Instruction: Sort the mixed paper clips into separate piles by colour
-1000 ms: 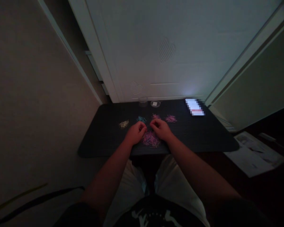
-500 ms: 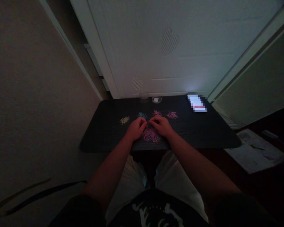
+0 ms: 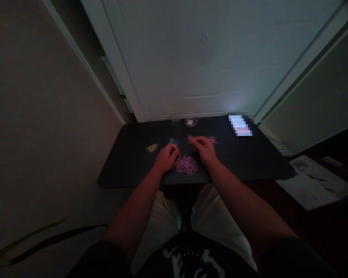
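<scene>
My left hand [image 3: 167, 157] is closed in a pinch at the left edge of a mixed pile of short, thin pink and purple pieces [image 3: 186, 165]. My right hand [image 3: 205, 150], also pinched, is above and right of that pile, its fingertips by a small pink heap [image 3: 190, 138]. A faint thin line shows between the two hands; whatever the fingers hold is too small to make out. Just beyond my left fingers lies a blue heap [image 3: 174, 142]. A pale yellow heap [image 3: 152, 148] is farther left. My right hand partly hides another pink-purple heap [image 3: 212, 140].
At the back of the dark table [image 3: 249, 162] stand a clear round container [image 3: 175, 119] and a clear round lid [image 3: 191, 122] with a white square. A lit phone [image 3: 240, 125] lies at the back right. A white door [image 3: 174, 69] rises behind the table.
My right hand has moved right and slightly away from me, out to the pink heaps, widening the gap between the hands. My left hand stays beside the mixed pile.
</scene>
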### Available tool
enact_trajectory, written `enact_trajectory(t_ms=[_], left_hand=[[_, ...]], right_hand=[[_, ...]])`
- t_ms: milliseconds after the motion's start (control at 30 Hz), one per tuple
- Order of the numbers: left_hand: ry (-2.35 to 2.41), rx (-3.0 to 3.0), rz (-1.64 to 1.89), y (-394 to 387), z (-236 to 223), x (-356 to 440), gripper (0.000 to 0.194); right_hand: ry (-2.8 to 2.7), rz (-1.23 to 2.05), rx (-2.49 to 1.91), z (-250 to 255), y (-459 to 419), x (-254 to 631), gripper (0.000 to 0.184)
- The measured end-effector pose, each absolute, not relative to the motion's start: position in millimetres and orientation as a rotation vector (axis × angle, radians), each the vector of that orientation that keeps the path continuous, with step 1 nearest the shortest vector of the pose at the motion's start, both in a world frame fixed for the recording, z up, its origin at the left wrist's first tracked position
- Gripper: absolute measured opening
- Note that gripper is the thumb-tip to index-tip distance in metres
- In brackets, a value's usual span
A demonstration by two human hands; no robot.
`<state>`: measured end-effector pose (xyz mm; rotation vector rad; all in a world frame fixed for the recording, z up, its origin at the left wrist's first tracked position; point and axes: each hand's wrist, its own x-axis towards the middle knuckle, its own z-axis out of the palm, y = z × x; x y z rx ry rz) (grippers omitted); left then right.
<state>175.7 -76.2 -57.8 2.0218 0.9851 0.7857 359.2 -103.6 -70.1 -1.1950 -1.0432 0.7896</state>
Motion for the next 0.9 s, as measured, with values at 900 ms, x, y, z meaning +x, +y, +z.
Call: enact_trajectory(t_ms=[900], left_hand=[[0.999, 1.994, 0.769, -75.6, -59.7, 174.5, 0.015]], right_hand=[[-0.920, 0.801, -1.122, -71.1, -101.7, 364.0, 0.022]])
